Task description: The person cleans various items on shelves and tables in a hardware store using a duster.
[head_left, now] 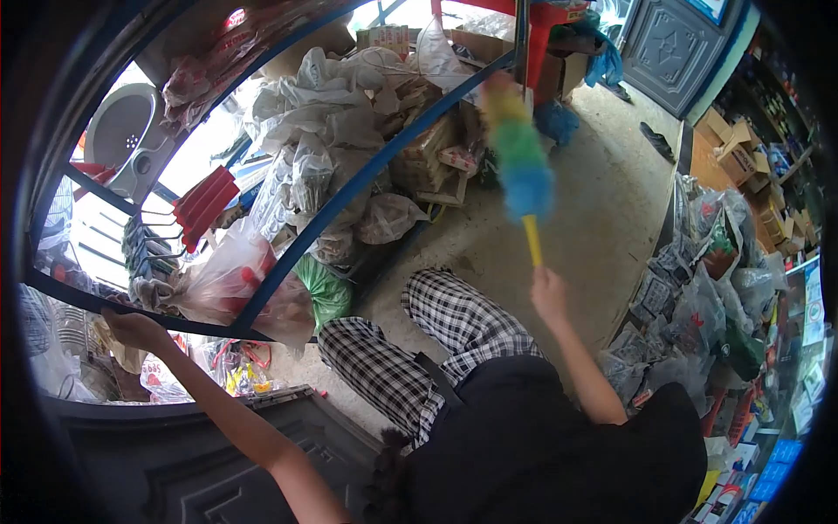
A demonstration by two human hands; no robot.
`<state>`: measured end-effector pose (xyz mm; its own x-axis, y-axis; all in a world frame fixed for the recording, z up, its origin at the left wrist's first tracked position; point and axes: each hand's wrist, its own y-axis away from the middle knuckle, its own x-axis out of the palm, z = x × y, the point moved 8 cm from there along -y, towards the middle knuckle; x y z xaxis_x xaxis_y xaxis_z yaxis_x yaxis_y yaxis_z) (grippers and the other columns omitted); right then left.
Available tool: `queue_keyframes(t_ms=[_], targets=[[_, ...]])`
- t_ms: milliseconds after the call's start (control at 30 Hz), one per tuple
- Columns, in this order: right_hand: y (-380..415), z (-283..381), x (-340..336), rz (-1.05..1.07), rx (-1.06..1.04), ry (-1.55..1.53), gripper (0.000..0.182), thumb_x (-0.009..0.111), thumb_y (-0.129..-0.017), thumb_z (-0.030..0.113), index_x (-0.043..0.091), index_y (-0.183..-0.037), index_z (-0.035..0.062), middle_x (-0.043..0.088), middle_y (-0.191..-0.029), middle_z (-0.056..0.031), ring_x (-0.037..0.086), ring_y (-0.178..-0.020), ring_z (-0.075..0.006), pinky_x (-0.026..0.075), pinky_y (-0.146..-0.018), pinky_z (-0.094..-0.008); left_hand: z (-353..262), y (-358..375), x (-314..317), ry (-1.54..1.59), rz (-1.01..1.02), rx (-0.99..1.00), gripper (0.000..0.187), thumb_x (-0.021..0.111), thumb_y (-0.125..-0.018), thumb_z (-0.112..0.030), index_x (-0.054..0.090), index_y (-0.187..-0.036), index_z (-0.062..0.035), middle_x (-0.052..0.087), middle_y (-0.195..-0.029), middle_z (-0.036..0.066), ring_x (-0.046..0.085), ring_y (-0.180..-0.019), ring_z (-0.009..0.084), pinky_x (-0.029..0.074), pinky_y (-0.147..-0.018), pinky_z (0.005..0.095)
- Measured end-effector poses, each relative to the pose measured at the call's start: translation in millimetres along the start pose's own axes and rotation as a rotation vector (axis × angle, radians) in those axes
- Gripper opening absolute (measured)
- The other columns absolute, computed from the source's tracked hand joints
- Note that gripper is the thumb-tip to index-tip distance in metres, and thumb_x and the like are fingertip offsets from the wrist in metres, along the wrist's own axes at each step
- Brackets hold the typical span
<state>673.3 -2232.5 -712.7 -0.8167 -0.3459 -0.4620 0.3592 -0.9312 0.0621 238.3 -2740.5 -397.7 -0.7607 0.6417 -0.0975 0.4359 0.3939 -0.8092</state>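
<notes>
My right hand is closed round the yellow handle of a feather duster. Its fluffy head, blurred, runs from blue through green and yellow to pink and points up and away from me over the floor. At the left, my left hand is at the lower bar of a blue metal rack, beside a clear plastic bag with red things in it. The fingers of that hand are partly hidden at the bar.
Piled plastic bags and stacked boxes lie behind the rack. More bagged goods line the right side near cardboard boxes. A dark panelled door stands at the back, black slippers near it. Another dark panel is lower left.
</notes>
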Motion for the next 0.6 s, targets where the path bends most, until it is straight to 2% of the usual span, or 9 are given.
queue_keyframes(t_ms=[67, 133, 200, 233, 267, 300, 367, 500, 600], targets=[[0.0, -2.0, 44.2, 0.11, 0.009, -0.164, 0.037, 0.04, -0.087, 0.028, 0.051, -0.07, -0.0028, 0.048, -0.053, -0.012, 0.048, -0.049, -0.0222, 0.036, -0.048, -0.0347, 3.3, -2.1, 0.8, -0.043, 0.001, 0.017, 0.045, 0.023, -0.091, -0.027, 0.051, -0.098, 0.0068, 0.058, -0.089, 0.02, 0.056, -0.078, 0.0302, 0.043, -0.071, 0.0369], [12.1, 29.2, 70.1, 0.108, -0.151, -0.138, 0.037, 0.04, -0.087, 0.029, 0.05, -0.067, -0.0009, 0.046, -0.05, -0.0084, 0.048, -0.047, -0.017, 0.037, -0.047, -0.032, 13.0, -4.7, 2.8, -0.034, 0.049, 0.008, 0.049, 0.022, -0.091, -0.031, 0.047, -0.111, 0.0061, 0.056, -0.101, 0.021, 0.056, -0.088, 0.0328, 0.044, -0.078, 0.0369], [30.0, 42.3, 93.9, 0.277, -0.029, -0.355, 0.037, 0.041, -0.087, 0.031, 0.049, -0.066, 0.0018, 0.047, -0.05, -0.0052, 0.045, -0.043, -0.0126, 0.035, -0.043, -0.0284, 27.1, -9.8, 8.1, 0.003, 0.13, -0.079, 0.049, 0.022, -0.091, -0.03, 0.047, -0.112, 0.0061, 0.055, -0.104, 0.021, 0.055, -0.093, 0.0352, 0.043, -0.079, 0.0382], [40.9, 41.4, 106.8, 0.4, 0.126, -0.53, 0.034, 0.039, -0.089, 0.032, 0.046, -0.068, 0.0058, 0.043, -0.05, -0.0005, 0.038, -0.037, -0.0077, 0.031, -0.036, -0.0232, 24.5, -11.2, 3.8, -0.051, 0.087, 0.056, 0.043, 0.023, -0.09, -0.026, 0.05, -0.103, 0.0061, 0.056, -0.095, 0.02, 0.055, -0.085, 0.0323, 0.043, -0.074, 0.0374], [44.9, 42.5, 108.0, 0.43, 0.24, -0.637, 0.034, 0.037, -0.089, 0.033, 0.044, -0.069, 0.0068, 0.041, -0.05, 0.0007, 0.035, -0.036, -0.0066, 0.029, -0.034, -0.0221, 21.9, -11.9, 4.2, -0.105, 0.042, 0.19, 0.039, 0.025, -0.09, -0.021, 0.053, -0.093, 0.0061, 0.058, -0.086, 0.018, 0.056, -0.077, 0.0294, 0.043, -0.069, 0.0366], [50.3, 46.0, 106.8, 0.461, 0.357, -0.74, 0.033, 0.036, -0.09, 0.033, 0.041, -0.069, 0.0079, 0.038, -0.049, 0.002, 0.033, -0.035, -0.0056, 0.027, -0.032, -0.0209, 12.1, -6.4, 1.5, 0.07, 0.014, 0.098, 0.039, 0.025, -0.09, -0.021, 0.053, -0.091, 0.0056, 0.058, -0.086, 0.016, 0.056, -0.077, 0.0276, 0.043, -0.069, 0.0357], [57.6, 58.6, 99.0, 0.425, 0.516, -0.881, 0.031, 0.033, -0.091, 0.034, 0.036, -0.069, 0.0111, 0.032, -0.049, 0.0048, 0.026, -0.034, -0.0033, 0.021, -0.029, -0.0183, 21.1, -8.6, 4.1, 0.058, 0.056, 0.053, 0.041, 0.024, -0.089, -0.024, 0.053, -0.091, 0.0055, 0.057, -0.084, 0.013, 0.054, -0.073, 0.0227, 0.042, -0.066, 0.0337], [45.5, 51.5, 75.1, 0.224, 0.411, -0.852, 0.032, 0.032, -0.091, 0.032, 0.035, -0.067, 0.0114, 0.03, -0.046, 0.0044, 0.027, -0.032, -0.004, 0.021, -0.028, -0.0192, -4.5, 1.8, 2.7, 0.155, 0.042, -0.068, 0.042, 0.025, -0.089, -0.028, 0.052, -0.086, 0.0043, 0.054, -0.077, 0.009, 0.048, -0.065, 0.0183, 0.04, -0.062, 0.0308], [26.5, 51.8, 71.6, 0.284, 0.327, -0.737, 0.032, 0.032, -0.091, 0.031, 0.035, -0.067, 0.0114, 0.029, -0.045, 0.0045, 0.028, -0.032, -0.0041, 0.021, -0.028, -0.0195, -15.4, 5.9, 1.9, 0.234, 0.03, -0.123, 0.041, 0.025, -0.089, -0.028, 0.051, -0.082, 0.0027, 0.05, -0.073, 0.006, 0.043, -0.061, 0.0161, 0.036, -0.06, 0.0289]])
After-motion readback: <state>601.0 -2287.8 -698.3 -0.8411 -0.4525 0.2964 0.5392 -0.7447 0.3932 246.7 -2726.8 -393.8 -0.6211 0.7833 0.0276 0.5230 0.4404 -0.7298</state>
